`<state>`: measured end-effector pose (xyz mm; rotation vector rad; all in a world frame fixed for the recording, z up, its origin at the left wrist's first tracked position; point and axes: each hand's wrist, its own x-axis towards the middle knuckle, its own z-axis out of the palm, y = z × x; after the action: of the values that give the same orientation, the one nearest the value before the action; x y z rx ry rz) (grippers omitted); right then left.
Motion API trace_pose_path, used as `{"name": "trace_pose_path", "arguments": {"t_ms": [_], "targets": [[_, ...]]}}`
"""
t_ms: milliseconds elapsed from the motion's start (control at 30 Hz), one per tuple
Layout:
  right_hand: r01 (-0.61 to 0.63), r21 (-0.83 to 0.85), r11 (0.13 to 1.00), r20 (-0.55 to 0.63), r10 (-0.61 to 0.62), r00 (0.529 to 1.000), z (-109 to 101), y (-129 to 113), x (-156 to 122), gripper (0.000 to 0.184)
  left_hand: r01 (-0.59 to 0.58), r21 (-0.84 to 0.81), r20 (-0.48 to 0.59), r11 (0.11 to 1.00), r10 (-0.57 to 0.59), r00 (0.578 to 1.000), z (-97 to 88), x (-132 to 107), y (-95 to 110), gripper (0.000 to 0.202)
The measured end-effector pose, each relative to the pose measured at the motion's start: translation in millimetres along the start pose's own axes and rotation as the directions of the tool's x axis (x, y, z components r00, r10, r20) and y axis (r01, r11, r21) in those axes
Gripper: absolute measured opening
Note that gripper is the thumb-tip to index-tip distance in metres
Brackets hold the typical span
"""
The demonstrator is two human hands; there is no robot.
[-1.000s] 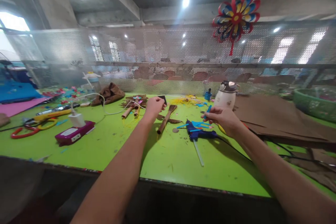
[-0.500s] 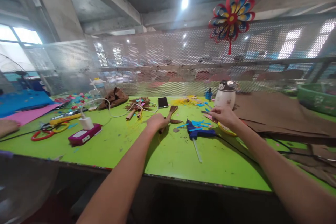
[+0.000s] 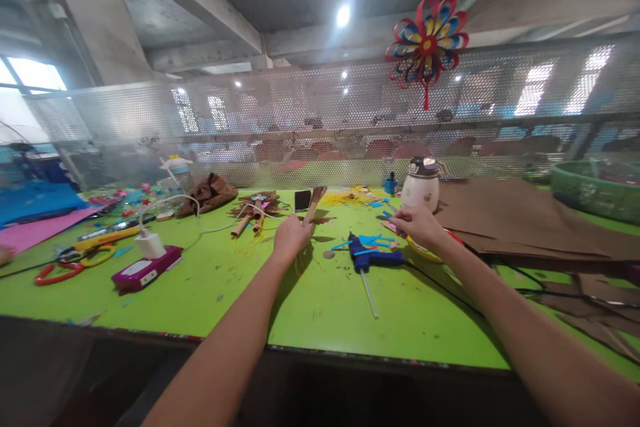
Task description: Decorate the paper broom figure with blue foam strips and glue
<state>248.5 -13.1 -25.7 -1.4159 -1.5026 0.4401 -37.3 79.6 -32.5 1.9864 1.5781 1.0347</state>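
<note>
Brown paper roll [image 3: 315, 204] is slanting up over the green desk [image 3: 320, 320], its far end already splaying into a brush-like fringe, as the left hand [image 3: 293, 238] is holding it with fingers wrapped around the lower part. On the right hand [image 3: 419, 225], fingers are pinching narrowly near blue strips [image 3: 371, 240]; what they are gripping is too small to tell. Fringing is looking finished; trimming is seemingly remaining, while two other rolls [image 3: 242, 225] are lying beside pink trim [image 3: 259, 198].

On the table [image 3: 320, 313], the glue gun [image 3: 386, 258] lies before the bottle [image 3: 419, 192]
</note>
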Motion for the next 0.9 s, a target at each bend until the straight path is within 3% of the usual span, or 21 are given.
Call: {"name": "trace_pose_path", "arguments": {"t_ms": [167,367,567,767,900], "targets": [[-0.037,0.089,0.995,0.007,0.037,0.999,4,-2,-1,0.017,-0.074,0.191,-0.116,0.979,0.097,0.988,-0.9,-8,22,0.017],[-0.077,0.280,0.957,0.007,0.078,0.997,7,-4,0,0.023,-0.280,0.126,-0.157,0.952,0.298,0.942,-0.4,-27,45,0.015],[-0.015,0.504,0.863,-0.089,0.070,0.994,2,-17,0,0.030,-0.479,0.014,-0.095,0.877,0.478,0.873,4.9,-46,61,0.015],[0.058,0.644,0.763,-0.130,0.035,0.991,4,-36,-5,0.027,-0.575,0.035,0.027,0.818,0.574,0.818,12.5,-58,69,0.014],[0.053,0.690,0.721,-0.106,0.028,0.994,5,-39,-6,0.023,-0.595,0.016,0.049,0.803,0.594,0.803,15.4,-65,73,0.013]]}}
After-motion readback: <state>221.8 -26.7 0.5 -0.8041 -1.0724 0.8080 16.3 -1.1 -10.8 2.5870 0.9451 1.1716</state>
